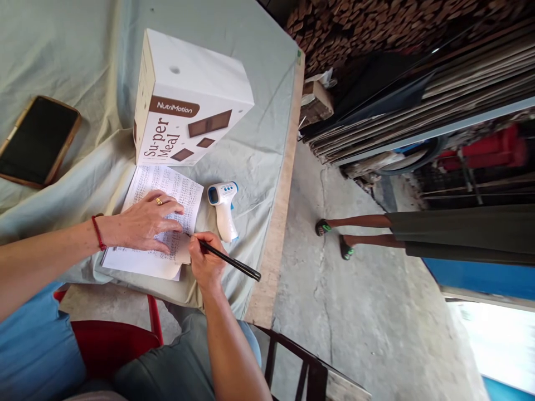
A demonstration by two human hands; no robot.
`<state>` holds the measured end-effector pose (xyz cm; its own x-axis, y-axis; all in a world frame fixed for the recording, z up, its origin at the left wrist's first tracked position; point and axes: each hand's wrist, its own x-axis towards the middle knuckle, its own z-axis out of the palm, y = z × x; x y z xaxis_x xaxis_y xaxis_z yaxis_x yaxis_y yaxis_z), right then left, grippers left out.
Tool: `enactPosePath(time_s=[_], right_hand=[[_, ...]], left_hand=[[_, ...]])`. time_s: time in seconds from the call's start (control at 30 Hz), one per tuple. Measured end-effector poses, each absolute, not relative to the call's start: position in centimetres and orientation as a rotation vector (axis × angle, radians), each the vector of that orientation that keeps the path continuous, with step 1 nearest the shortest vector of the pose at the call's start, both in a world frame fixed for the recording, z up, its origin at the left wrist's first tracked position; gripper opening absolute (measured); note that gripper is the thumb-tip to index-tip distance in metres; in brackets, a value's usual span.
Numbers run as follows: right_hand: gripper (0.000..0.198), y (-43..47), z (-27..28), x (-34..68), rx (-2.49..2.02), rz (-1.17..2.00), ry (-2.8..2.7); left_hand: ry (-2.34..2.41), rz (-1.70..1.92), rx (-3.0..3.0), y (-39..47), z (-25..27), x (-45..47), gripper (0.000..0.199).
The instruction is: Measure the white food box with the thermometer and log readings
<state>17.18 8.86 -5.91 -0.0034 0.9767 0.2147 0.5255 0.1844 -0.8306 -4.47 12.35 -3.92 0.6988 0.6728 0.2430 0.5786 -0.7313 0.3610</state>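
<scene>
My left hand [152, 223] lies on sheets of paper [144, 186] filled with rows of handwriting, fingers spread toward the right. In my right hand [209, 259] is a black pen [232, 262], its tip at the paper's right edge near my left fingertips. A white and blue infrared thermometer [225, 211] lies just beyond that hand, its small screen facing up. Behind the paper stands a white box [196, 100] with a brown label. Part of the paper is hidden beneath my left hand and wrist.
A phone [39, 139] with a dark screen lies at the left on the pale tablecloth [267, 111]. The table's wooden edge [278, 223] runs along the right. Another person's legs [363, 228] show on the concrete floor beyond. A red chair [108, 340] is below.
</scene>
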Motion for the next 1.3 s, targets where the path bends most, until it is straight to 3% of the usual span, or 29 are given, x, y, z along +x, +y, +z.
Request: enactPosePath(time_s=[1.3], right_hand=[[0.008,8.74,-5.89,17.21,-1.397,0.68,-1.608]], left_hand=[[1.006,0.503,2.653,12.31,-3.96,-4.5,0.048]])
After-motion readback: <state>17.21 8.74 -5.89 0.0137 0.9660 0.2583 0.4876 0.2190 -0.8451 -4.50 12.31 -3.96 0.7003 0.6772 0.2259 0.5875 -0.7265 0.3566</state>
